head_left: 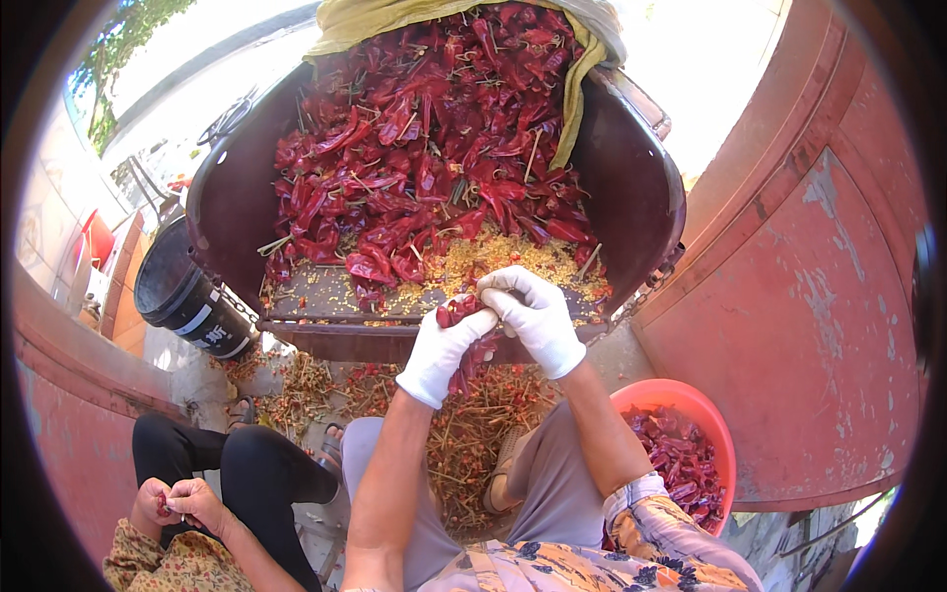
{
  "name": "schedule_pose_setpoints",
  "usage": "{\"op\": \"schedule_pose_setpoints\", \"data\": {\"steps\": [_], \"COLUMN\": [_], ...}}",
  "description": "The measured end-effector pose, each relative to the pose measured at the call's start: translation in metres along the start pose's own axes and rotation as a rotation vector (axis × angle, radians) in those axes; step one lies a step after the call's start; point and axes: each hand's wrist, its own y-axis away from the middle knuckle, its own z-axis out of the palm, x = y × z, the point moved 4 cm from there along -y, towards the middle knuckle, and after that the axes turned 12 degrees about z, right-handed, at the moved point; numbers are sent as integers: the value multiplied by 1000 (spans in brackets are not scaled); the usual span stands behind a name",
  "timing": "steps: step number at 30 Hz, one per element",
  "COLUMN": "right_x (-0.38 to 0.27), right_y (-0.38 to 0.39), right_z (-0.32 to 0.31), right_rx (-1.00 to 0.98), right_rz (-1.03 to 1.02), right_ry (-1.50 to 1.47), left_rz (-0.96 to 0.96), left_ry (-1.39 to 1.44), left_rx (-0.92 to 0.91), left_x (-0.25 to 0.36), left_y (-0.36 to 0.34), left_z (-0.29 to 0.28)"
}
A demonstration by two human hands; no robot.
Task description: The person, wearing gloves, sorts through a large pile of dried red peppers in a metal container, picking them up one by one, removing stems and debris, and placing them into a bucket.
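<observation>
Both my hands wear white gloves and meet above the front lip of a dark metal cart bed (627, 148). My left hand (446, 343) grips dark red dried peppers (459, 309), some hanging below the fingers. My right hand (528, 314) is closed at the top of the same peppers, thumb and fingers pinched on them; its fingertips are partly hidden. Behind my hands a heap of dried red peppers (414, 148) with stems fills the bed, and loose yellow seeds (483, 259) lie along its front.
A yellow sack (570, 118) drapes over the bed. A black bucket (197, 301) stands left; a red basin (718, 444) of peppers sits right. Stem litter (473, 424) covers ground between my legs. A co-worker's hands (182, 503) hold something red at lower left. Red metal panels (789, 345) flank the right.
</observation>
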Motion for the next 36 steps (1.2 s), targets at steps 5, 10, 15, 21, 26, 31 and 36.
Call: {"op": "schedule_pose_setpoints", "data": {"steps": [5,10,15,21,26,31,36], "right_x": [9,27,13,-25,-20,-18,-22], "right_y": [-3,-11,-9,-47,-108,-98,-59], "right_z": [3,1,-14,-26,16,7,16], "right_rx": [-120,-363,-406,162,303,316,-33], "right_rz": [194,309,239,-389,-536,-506,-40], "right_ry": [-375,-908,-452,527,1101,653,-138], "left_rz": [38,48,176,245,210,312,440], "left_ry": [45,58,243,221,244,193,43], "left_rx": [8,-48,208,415,522,472,273], "left_x": [9,17,20,31,18,22,45], "left_y": [7,8,5,3,-2,-6,3], "left_z": [3,9,-11,-26,-37,-31,-9]}}
